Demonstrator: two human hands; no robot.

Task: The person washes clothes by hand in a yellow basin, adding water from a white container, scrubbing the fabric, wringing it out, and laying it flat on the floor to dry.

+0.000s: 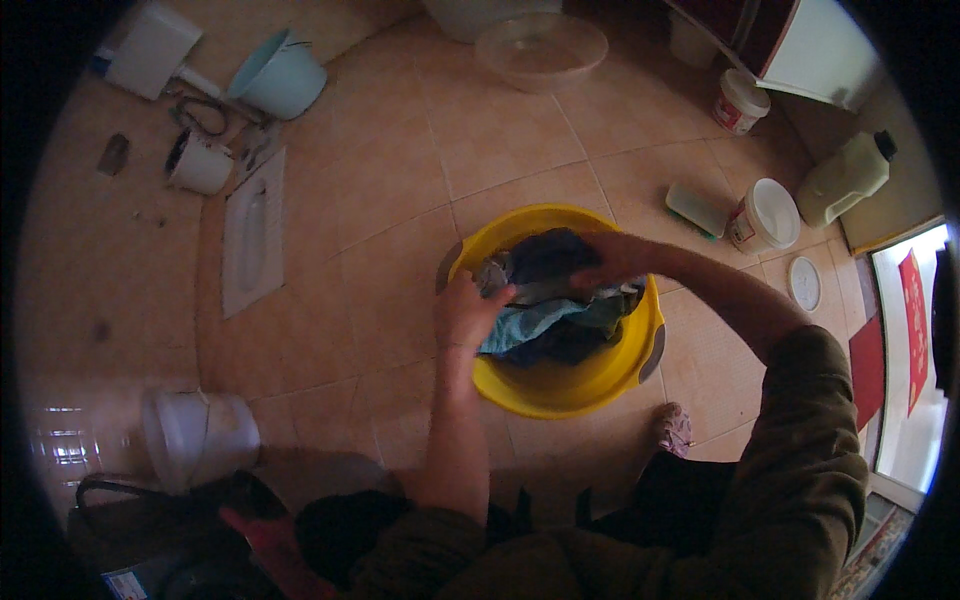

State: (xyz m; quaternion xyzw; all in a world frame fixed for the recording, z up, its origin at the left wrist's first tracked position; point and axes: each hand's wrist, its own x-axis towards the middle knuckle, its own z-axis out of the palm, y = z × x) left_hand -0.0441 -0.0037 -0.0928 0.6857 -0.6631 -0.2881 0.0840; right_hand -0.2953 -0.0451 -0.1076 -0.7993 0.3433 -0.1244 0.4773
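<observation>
A round yellow plastic basin (555,401) with grey handles stands on the floor before me, holding a heap of clothes. My left hand (469,307) is at the basin's left side, thumb apart from the fingers, touching a grey cloth (493,276); whether it grips the cloth is unclear. From the right, my right hand (619,259) reaches in and holds a dark blue cloth (551,255), with some fingers hidden by the fabric. Below both hands lies a teal cloth (532,322), over more dark fabric (559,346). No water is plainly visible in the basin.
At the right are a scrub brush (697,210), an open white tub (772,214), its lid (805,283) and a jug (844,180). A squat toilet (255,232) and blue bucket (281,79) are left. A pale basin (540,52) stands ahead, a white bucket (202,435) lower left.
</observation>
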